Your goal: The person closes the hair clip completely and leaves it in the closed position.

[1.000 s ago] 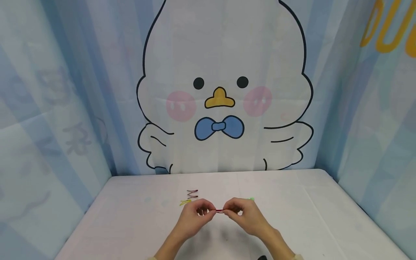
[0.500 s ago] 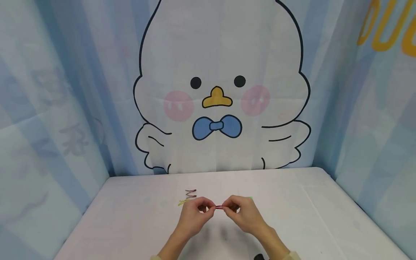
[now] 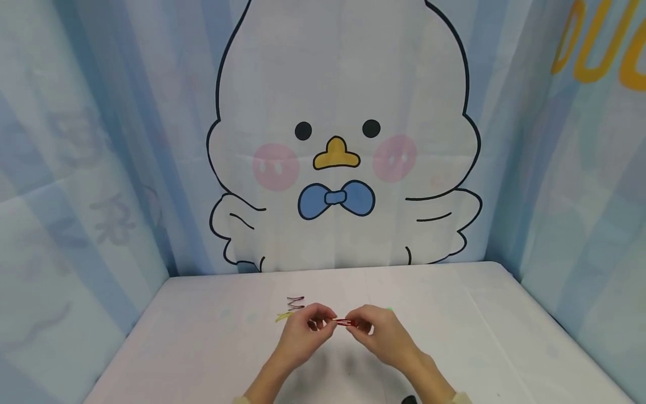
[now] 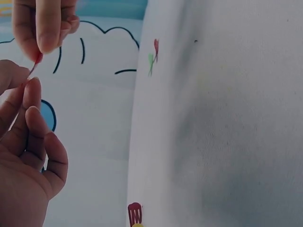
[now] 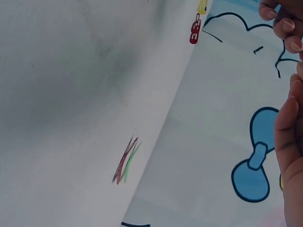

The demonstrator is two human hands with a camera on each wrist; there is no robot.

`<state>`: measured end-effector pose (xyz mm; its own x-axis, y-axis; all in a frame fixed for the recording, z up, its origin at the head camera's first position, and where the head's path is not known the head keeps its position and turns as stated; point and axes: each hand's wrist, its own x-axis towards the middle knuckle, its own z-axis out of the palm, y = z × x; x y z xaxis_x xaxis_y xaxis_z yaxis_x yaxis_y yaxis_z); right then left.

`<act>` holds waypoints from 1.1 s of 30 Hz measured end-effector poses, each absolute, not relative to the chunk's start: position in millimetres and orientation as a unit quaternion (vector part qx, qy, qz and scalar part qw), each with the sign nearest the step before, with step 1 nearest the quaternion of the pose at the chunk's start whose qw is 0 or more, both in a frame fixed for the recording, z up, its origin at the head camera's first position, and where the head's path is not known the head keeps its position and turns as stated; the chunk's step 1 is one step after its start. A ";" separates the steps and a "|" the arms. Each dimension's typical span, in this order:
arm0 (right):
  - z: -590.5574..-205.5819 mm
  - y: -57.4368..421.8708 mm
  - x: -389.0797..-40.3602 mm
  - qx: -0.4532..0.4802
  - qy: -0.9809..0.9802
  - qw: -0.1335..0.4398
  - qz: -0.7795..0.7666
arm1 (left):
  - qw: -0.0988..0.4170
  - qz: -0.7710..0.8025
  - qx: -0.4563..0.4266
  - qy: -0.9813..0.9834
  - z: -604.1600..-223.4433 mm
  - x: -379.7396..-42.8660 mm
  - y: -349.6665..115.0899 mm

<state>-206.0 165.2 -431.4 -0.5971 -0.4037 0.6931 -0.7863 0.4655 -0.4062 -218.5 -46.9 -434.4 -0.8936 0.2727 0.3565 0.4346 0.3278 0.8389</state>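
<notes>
Head view: the red hair clip (image 3: 344, 322) is held above the table (image 3: 202, 342) between your two hands, its long axis running roughly from 9 to 3 o'clock. Your left hand (image 3: 305, 335) pinches it at the 9 o'clock end, your right hand (image 3: 382, 335) at the 3 o'clock end, so neither is nearer. Any pull or twist would, I judge, work along or about that line. The yellow clip (image 3: 284, 317) lies toward 9 o'clock, partly hidden by your left hand.
</notes>
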 end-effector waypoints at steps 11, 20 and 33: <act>-431.3 193.3 -215.0 0.313 -0.840 0.249 0.367 | 0.062 -0.499 -0.172 -0.847 -433.9 -245.3 -104.7; -432.0 215.1 -219.5 0.240 -0.885 0.173 0.358 | 0.035 -0.458 -0.092 -0.883 -444.6 -262.9 -136.4; -435.6 226.4 -224.8 0.197 -0.904 0.133 0.356 | 0.018 -0.457 -0.078 -0.886 -452.5 -269.1 -143.4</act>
